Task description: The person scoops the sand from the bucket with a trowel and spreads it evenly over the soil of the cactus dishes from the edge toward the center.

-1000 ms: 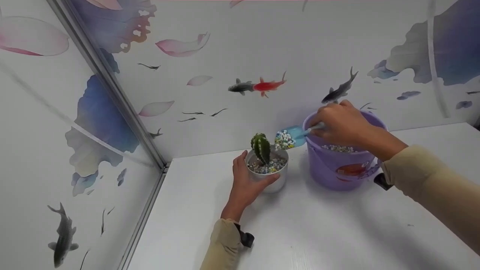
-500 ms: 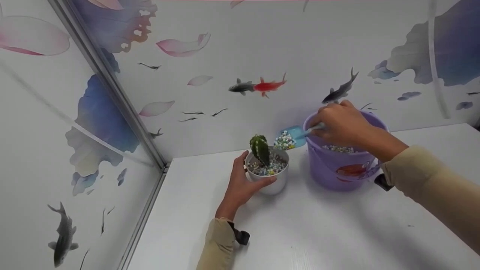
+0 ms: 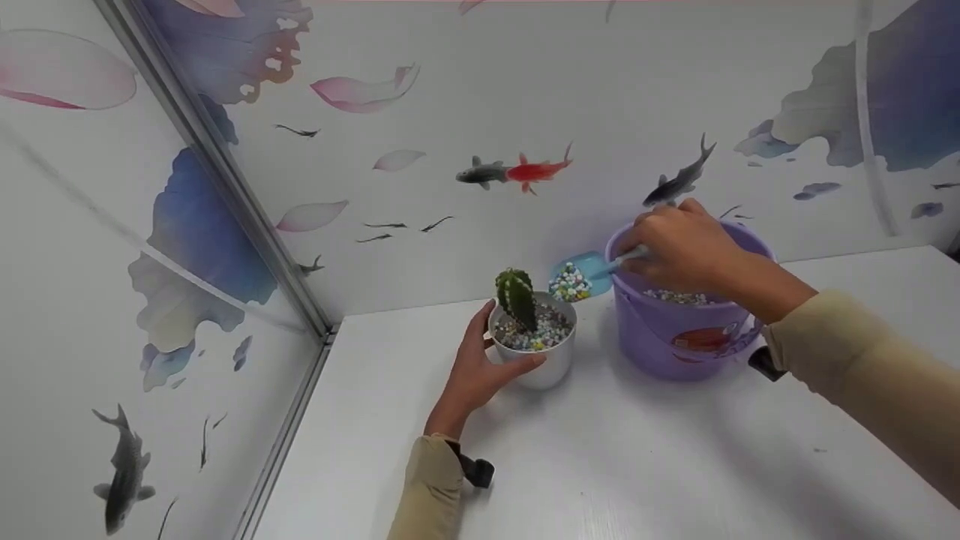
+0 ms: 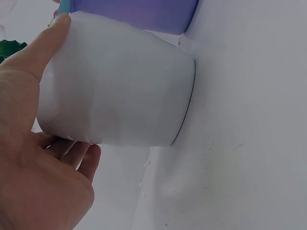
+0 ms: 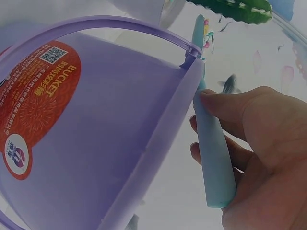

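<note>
My left hand (image 3: 476, 371) holds a white flowerpot (image 3: 553, 367), thumb near the rim and fingers on the far-left side. A small green cactus (image 3: 517, 300) stands in it, leaning slightly left among multicoloured pebbles (image 3: 546, 330). Between thumb and fingers, my right hand (image 3: 684, 247) grips the handle of a light-blue toy shovel (image 3: 598, 271). White, yellow and green pebbles (image 3: 568, 283) fill the shovel's blade, which hangs just right of the pot's rim. In the right wrist view the shovel's handle (image 5: 214, 158) runs along the bucket's rim.
A purple bucket (image 3: 649, 337) with more pebbles (image 3: 677, 297) inside stands on the white table (image 3: 637, 465), right of the pot. Its carrying handle hangs down at the front. Behind rises a wall panel (image 3: 420, 270) printed with fish and petals; a metal-framed panel (image 3: 247, 187) borders the left.
My left hand and forearm have shifted a little left, the cactus top moving left with the pot. My right hand and the loaded shovel have stayed nearly still.
</note>
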The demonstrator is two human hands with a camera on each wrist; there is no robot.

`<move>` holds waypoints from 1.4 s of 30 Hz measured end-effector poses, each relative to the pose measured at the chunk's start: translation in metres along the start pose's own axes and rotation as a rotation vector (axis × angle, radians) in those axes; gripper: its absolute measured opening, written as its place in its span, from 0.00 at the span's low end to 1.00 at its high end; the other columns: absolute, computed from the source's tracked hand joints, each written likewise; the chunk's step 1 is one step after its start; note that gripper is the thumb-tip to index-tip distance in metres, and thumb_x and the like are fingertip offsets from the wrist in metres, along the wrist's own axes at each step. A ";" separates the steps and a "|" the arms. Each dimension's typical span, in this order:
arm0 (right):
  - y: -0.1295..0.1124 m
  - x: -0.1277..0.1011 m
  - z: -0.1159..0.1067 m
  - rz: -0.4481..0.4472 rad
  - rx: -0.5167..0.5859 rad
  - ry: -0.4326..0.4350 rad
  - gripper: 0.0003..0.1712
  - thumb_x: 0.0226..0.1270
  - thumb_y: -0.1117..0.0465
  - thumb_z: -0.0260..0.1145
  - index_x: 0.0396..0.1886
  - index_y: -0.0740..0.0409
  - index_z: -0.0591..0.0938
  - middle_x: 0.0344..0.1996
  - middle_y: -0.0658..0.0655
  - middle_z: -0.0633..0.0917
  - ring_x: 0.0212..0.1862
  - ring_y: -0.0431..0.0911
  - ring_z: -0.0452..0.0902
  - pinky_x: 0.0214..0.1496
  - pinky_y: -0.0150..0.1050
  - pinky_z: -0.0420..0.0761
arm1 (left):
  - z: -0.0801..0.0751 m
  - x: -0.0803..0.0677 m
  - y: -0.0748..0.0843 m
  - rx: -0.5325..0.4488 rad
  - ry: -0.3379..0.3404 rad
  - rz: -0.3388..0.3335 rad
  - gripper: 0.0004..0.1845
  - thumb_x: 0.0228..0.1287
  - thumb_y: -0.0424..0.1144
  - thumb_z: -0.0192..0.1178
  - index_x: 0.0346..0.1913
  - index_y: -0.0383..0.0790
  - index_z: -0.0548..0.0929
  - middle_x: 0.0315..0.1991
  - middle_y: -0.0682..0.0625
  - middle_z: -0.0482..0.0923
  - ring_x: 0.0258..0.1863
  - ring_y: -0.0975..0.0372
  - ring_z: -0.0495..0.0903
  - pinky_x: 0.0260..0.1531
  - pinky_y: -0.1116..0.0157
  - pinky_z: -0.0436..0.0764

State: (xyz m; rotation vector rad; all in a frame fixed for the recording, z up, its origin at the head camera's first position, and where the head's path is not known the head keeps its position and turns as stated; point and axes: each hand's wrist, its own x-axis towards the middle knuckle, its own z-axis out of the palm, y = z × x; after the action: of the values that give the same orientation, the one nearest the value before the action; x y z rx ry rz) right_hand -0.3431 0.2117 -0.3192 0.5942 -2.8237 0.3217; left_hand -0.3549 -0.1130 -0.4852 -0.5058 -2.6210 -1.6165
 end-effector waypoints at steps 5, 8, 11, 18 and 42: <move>-0.001 0.000 0.000 -0.014 -0.006 0.005 0.13 0.68 0.59 0.80 0.51 0.44 0.95 0.47 0.51 0.94 0.58 0.56 0.83 0.65 0.64 0.70 | 0.002 0.000 0.001 -0.018 0.004 -0.006 0.68 0.54 0.63 0.82 0.89 0.49 0.50 0.87 0.49 0.54 0.86 0.53 0.59 0.82 0.48 0.70; -0.002 0.000 -0.001 -0.020 -0.005 0.005 0.13 0.67 0.59 0.80 0.50 0.44 0.95 0.47 0.51 0.94 0.59 0.56 0.83 0.67 0.66 0.69 | 0.007 -0.001 0.004 -0.002 0.037 -0.012 0.71 0.51 0.65 0.82 0.89 0.52 0.47 0.88 0.49 0.50 0.87 0.51 0.55 0.83 0.44 0.66; -0.002 0.001 -0.002 -0.023 -0.004 0.002 0.13 0.68 0.59 0.80 0.50 0.44 0.95 0.47 0.51 0.94 0.60 0.57 0.83 0.67 0.66 0.69 | 0.014 -0.003 0.009 0.038 0.090 -0.032 0.73 0.47 0.69 0.83 0.88 0.55 0.46 0.87 0.48 0.47 0.86 0.51 0.54 0.83 0.42 0.65; -0.004 0.002 -0.001 -0.024 -0.011 0.020 0.12 0.67 0.59 0.80 0.49 0.45 0.96 0.45 0.51 0.94 0.57 0.56 0.83 0.65 0.65 0.70 | 0.025 -0.003 0.015 0.065 0.177 -0.075 0.73 0.41 0.71 0.84 0.84 0.51 0.51 0.81 0.47 0.54 0.80 0.55 0.62 0.80 0.48 0.72; -0.004 0.004 0.003 0.001 0.010 0.002 0.13 0.67 0.59 0.81 0.50 0.47 0.95 0.46 0.52 0.94 0.58 0.56 0.83 0.66 0.64 0.69 | 0.010 -0.004 0.017 0.046 0.087 -0.026 0.69 0.45 0.67 0.85 0.86 0.49 0.55 0.82 0.47 0.59 0.82 0.54 0.63 0.83 0.44 0.67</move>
State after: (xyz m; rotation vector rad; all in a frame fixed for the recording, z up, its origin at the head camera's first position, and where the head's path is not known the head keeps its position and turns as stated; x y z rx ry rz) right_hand -0.3452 0.2056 -0.3200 0.5937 -2.8222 0.3363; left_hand -0.3453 -0.0986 -0.4760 -0.3923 -2.6055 -1.5441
